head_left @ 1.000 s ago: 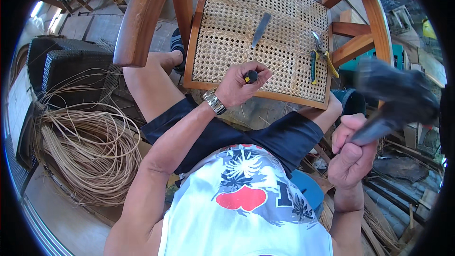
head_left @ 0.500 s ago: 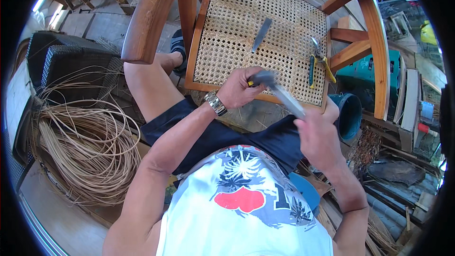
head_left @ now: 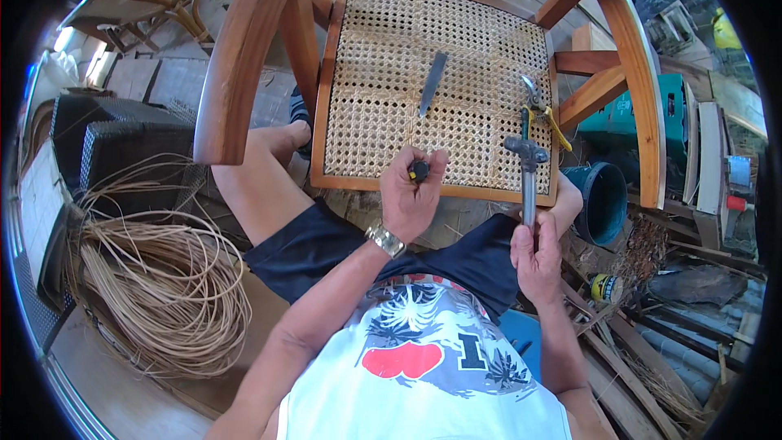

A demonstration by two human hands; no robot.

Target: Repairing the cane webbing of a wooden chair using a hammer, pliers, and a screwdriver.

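My left hand (head_left: 407,208) is closed around a tool with a black-and-yellow handle (head_left: 419,170). Its end points up and its working tip is hidden, so the kind cannot be told. The fist is over the near edge of a woven cane chair seat (head_left: 366,81). In my right hand (head_left: 538,265) is a hammer (head_left: 528,167), gripped by its metal shaft, head up, over the seat's near right corner. On the cane lie a flat dark metal blade (head_left: 433,85) and pruning shears (head_left: 554,126) with yellow-and-dark handles, partly covered by the hammer head.
The chair's wooden armrest (head_left: 236,65) rises at left, another wooden member (head_left: 631,90) at right. A large coil of rattan strands (head_left: 163,293) is at lower left. A dark green bucket (head_left: 601,204) and a green crate (head_left: 672,126) stand right of the seat, near scrap wood.
The hammer has swung away from the handle in my left hand to the right and now stands upright. My left hand has turned, showing the handle's end.
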